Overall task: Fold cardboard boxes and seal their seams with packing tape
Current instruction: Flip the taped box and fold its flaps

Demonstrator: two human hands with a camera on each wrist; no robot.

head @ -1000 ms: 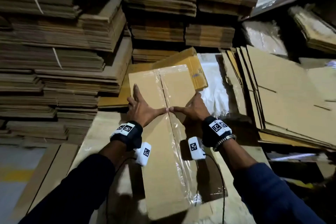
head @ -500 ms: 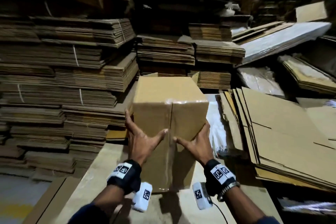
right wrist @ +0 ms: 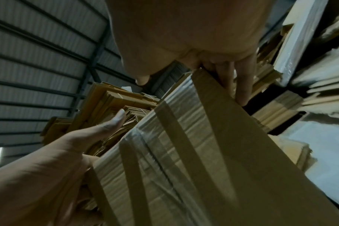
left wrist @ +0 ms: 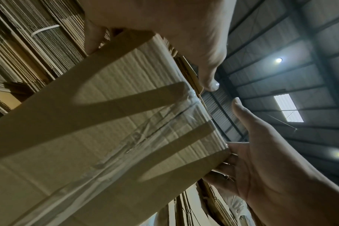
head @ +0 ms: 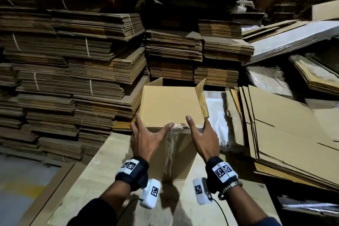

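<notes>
We had tipped the box (head: 170, 108) up off the table (head: 102, 161), its taped seam (head: 169, 145) now facing us at frame centre. Our left hand (head: 145, 139) and right hand (head: 203, 139) clasped its sides, fingers spread. That seam looked sealed; open flaps remained.

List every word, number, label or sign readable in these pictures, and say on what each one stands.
No text reads plainly.
Small dark print on the right flap of the cardboard box: too small to read.
Black-and-white square code markers on the wristbands and the wrist cameras: patterns only, no letters.
Stacks of flat cardboard: no print visible.
</notes>
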